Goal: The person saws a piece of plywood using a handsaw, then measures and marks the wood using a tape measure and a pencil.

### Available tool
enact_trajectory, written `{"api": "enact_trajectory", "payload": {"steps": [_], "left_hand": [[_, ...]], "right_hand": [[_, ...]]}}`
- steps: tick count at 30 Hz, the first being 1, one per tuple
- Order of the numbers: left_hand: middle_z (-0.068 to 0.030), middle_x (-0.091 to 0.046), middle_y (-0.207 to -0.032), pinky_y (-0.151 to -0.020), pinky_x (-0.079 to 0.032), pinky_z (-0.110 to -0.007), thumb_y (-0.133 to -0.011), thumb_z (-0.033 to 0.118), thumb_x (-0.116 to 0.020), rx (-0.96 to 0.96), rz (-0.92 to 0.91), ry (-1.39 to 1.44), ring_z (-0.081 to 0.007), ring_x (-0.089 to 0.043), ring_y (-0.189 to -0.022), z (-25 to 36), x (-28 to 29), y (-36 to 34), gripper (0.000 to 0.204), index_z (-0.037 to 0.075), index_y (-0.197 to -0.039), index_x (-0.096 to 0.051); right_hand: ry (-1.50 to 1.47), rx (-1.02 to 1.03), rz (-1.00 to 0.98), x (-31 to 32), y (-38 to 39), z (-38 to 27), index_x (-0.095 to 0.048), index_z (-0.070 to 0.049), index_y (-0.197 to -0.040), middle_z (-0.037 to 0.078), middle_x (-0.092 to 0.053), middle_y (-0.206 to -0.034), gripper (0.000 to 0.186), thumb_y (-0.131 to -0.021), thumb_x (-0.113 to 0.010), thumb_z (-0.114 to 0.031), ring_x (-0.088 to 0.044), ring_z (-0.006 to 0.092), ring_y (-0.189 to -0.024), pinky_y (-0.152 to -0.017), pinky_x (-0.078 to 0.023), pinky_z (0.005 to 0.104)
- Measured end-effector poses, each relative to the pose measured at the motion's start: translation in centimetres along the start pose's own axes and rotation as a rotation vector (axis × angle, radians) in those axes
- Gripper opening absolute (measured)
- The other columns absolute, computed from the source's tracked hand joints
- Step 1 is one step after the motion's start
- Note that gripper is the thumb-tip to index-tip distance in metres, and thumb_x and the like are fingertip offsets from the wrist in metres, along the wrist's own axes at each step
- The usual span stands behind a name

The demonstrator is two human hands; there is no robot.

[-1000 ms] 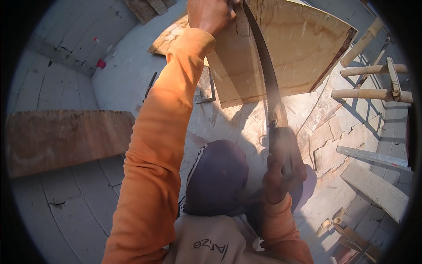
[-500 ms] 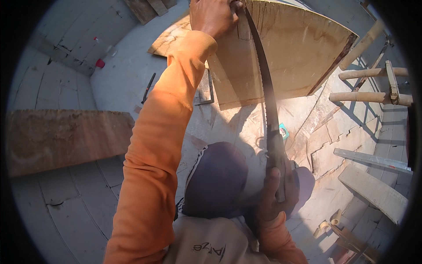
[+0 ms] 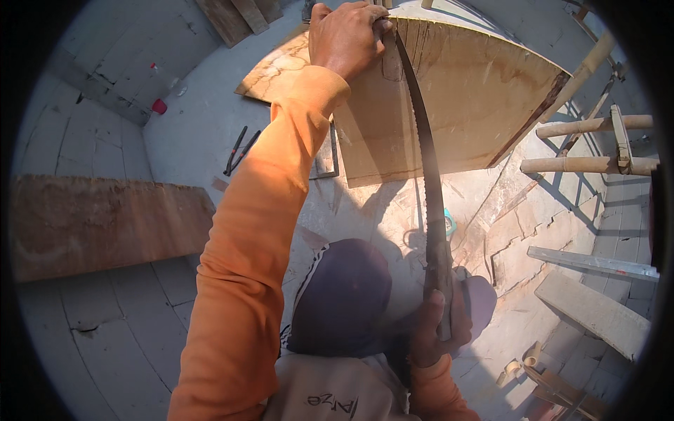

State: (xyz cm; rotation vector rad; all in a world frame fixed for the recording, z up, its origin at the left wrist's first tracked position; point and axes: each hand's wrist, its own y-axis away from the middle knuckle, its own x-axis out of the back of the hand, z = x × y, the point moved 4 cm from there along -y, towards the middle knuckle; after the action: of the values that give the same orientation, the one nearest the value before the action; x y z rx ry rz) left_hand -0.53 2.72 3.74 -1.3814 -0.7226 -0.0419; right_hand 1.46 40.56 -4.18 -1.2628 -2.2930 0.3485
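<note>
Near the top of the view my left hand (image 3: 345, 42) is closed on the top edge of a pale plywood board (image 3: 484, 98), beside the saw blade and a short narrow wooden piece (image 3: 390, 64). My right hand (image 3: 441, 326) grips the handle of a long hand saw (image 3: 430, 182) low in the middle. The toothed blade runs from that handle up to the board's top edge, just right of my left thumb. A teal tape measure (image 3: 448, 224) lies partly hidden behind the blade. My orange left sleeve crosses the middle of the picture.
A long plank (image 3: 105, 228) at left. Black-handled tool (image 3: 236, 156), red cup (image 3: 159, 106) and clear bottle on the pale floor (image 3: 186, 140). Bamboo poles (image 3: 562, 165), a metal bar (image 3: 590, 260) and a pale slab (image 3: 593, 312) at right. More boards (image 3: 228, 17) at top.
My right hand and the saw have moved down toward me, uncovering more of the tape measure. My left hand and the board sit slightly lower in the picture.
</note>
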Motion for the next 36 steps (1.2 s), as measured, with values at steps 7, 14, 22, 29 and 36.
{"api": "enact_trajectory", "payload": {"steps": [7,14,22,29,36], "left_hand": [[-0.0061,-0.075,-0.101,-0.088,-0.043,-0.044,-0.091,0.023,-0.068,0.060,-0.078,0.057,-0.0254,-0.068,-0.099,0.5,-0.5,-0.1,0.017,0.014,-0.103,-0.075],[-0.0055,-0.073,-0.097,-0.085,-0.044,-0.046,-0.090,0.024,-0.069,0.027,-0.054,0.071,-0.0262,-0.069,-0.098,-0.6,-1.1,-0.7,0.017,0.014,-0.102,-0.075],[-0.0053,-0.073,-0.096,-0.086,-0.044,-0.045,-0.090,0.024,-0.069,0.008,-0.016,0.051,-0.0263,-0.069,-0.098,0.6,-0.5,0.1,0.017,0.013,-0.103,-0.075],[-0.0057,-0.074,-0.097,-0.088,-0.042,-0.043,-0.091,0.022,-0.068,0.049,-0.066,0.018,-0.0254,-0.068,-0.100,-0.2,-0.4,-0.3,0.016,0.013,-0.102,-0.075],[-0.0063,-0.074,-0.097,-0.090,-0.042,-0.044,-0.091,0.022,-0.068,0.021,-0.042,0.052,-0.0256,-0.068,-0.099,0.6,-1.1,0.1,0.015,0.013,-0.100,-0.076]], "right_hand": [[-0.198,0.099,0.089,-8.1,-17.0,-2.1,-0.069,0.011,-0.121,0.020,-0.077,-0.095,0.031,-0.094,-0.069,-0.005,-0.071,0.0159,-0.084,-0.075,-0.054,0.0266],[-0.034,-0.065,0.022,-1.0,-0.2,1.5,-0.063,0.018,-0.125,0.027,-0.076,-0.105,0.035,-0.096,-0.062,-0.002,-0.077,0.0248,-0.092,-0.079,-0.060,0.0327],[-0.233,-0.011,0.097,-8.9,-16.1,-1.8,-0.069,0.009,-0.123,0.019,-0.078,-0.101,0.032,-0.097,-0.069,-0.009,-0.070,0.0159,-0.091,-0.087,-0.053,0.0284],[0.013,-0.098,-0.044,-0.7,0.6,1.0,-0.063,0.016,-0.127,0.025,-0.076,-0.101,0.035,-0.096,-0.063,-0.001,-0.077,0.0240,-0.088,-0.078,-0.060,0.0319],[-0.188,0.095,0.068,-8.0,-16.4,-1.3,-0.071,0.009,-0.118,0.016,-0.076,-0.095,0.029,-0.096,-0.068,-0.010,-0.067,0.0149,-0.079,-0.073,-0.054,0.0263]]}}
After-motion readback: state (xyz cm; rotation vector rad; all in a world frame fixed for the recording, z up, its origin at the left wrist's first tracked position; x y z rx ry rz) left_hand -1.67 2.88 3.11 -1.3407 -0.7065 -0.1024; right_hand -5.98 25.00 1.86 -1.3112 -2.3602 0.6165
